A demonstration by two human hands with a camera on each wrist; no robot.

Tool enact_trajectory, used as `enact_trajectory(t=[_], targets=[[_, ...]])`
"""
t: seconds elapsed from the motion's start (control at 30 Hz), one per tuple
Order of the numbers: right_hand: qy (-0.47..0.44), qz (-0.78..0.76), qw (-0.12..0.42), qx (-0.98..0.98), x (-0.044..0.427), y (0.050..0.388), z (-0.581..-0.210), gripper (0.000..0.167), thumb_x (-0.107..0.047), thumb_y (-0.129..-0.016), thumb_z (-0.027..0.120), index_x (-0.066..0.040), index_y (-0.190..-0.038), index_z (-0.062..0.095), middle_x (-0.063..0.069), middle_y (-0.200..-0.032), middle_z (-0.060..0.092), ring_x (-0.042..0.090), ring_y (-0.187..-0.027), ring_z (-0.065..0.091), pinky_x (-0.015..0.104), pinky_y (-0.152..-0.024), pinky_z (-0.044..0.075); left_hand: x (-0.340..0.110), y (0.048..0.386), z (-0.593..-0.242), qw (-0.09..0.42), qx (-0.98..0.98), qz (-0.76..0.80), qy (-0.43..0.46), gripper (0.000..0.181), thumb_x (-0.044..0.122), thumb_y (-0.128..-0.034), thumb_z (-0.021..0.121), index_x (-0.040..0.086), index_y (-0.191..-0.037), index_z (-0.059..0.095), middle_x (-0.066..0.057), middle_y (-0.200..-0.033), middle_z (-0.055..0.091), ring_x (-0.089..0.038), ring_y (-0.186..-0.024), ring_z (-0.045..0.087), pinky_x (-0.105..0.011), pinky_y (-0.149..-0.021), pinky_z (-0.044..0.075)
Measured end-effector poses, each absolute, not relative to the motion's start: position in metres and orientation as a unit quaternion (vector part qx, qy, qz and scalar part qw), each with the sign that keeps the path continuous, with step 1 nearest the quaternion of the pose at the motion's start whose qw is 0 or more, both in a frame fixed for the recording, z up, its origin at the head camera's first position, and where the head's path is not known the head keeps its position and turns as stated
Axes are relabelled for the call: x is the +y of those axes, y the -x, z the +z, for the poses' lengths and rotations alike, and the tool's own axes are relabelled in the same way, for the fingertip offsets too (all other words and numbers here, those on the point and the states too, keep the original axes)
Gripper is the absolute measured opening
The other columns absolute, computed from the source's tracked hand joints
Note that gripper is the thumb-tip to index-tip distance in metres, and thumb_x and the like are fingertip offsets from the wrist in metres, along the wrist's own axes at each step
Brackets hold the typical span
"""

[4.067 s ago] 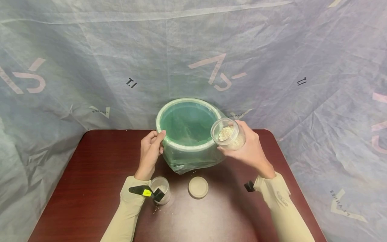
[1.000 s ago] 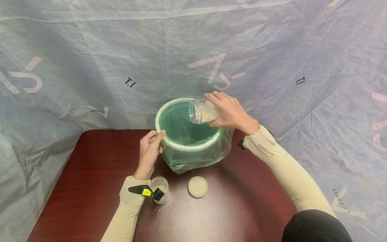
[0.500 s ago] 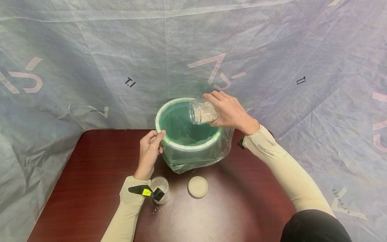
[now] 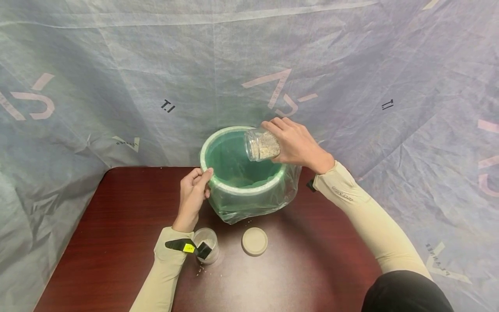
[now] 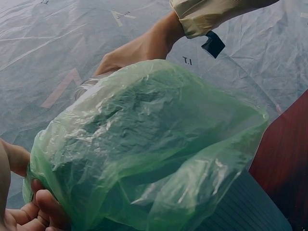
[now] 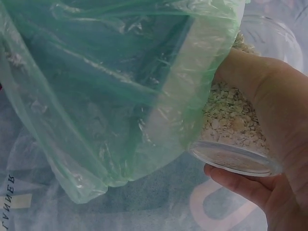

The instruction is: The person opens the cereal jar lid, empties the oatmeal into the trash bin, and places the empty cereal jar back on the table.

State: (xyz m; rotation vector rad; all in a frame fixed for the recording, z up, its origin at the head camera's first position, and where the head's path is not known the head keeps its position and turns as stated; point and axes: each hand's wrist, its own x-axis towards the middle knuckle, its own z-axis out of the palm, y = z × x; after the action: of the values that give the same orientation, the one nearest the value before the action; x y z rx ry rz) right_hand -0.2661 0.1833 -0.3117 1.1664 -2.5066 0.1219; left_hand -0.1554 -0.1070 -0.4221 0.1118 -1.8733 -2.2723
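Observation:
A round bin with a pale rim (image 4: 245, 190) stands at the back of the table, lined with a translucent green plastic bag (image 4: 249, 206) folded over its outside. At the rim's left side, my left hand (image 4: 192, 193) pinches the rim and bag, thumb on top. My right hand (image 4: 298, 143) grips a clear jar (image 4: 265, 145) tipped on its side above the bin's right part, mouth pointing left. Pale flakes (image 6: 231, 115) fill much of this jar in the right wrist view. In the left wrist view the bag (image 5: 134, 144) hides the bin's inside.
A second clear jar (image 4: 212, 258) with pale contents stands by my left wrist, partly covered by the wrist camera. Right of it lies a round beige lid (image 4: 255, 242). Crumbs dot the dark red table (image 4: 128, 225). Grey printed sheeting (image 4: 218, 65) hangs close behind.
Since the oldest frame, my right hand has moved left and up over the bin and tipped the jar. Over the last second it has barely shifted. The left hand keeps its place.

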Motion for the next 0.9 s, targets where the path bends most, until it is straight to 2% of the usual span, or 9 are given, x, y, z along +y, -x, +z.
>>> enact_trajectory(t=[0.67,0.9], targets=[[-0.437,0.020,0.199,-0.877,0.1845,0.2691,-0.3111,0.102,-0.030,-0.059,0.107,-0.003,-0.144,0.057,0.017,-0.131,0.062,0.040,-0.124,0.061,0.051,-0.120,0.043,-0.1065,0.1575,-0.4228,0.095,-0.635,-0.766,-0.036,0.024,0.020,-0.1037,0.071,0.003,-0.090,0.060,0.006,-0.058,0.050,-0.010,-0.048,0.043,-0.021,-0.050,0.035],[-0.449,0.022,0.210,-0.868,0.1851,0.2704,-0.3117,0.102,-0.029,-0.058,0.107,-0.002,-0.143,0.057,0.017,-0.130,0.063,0.040,-0.120,0.062,0.050,-0.121,0.042,-0.1062,0.1572,-0.4222,0.094,-0.632,-0.768,-0.032,0.025,0.020,-0.1034,0.072,0.004,-0.088,0.059,0.005,-0.057,0.050,-0.010,-0.048,0.044,-0.022,-0.050,0.036]])
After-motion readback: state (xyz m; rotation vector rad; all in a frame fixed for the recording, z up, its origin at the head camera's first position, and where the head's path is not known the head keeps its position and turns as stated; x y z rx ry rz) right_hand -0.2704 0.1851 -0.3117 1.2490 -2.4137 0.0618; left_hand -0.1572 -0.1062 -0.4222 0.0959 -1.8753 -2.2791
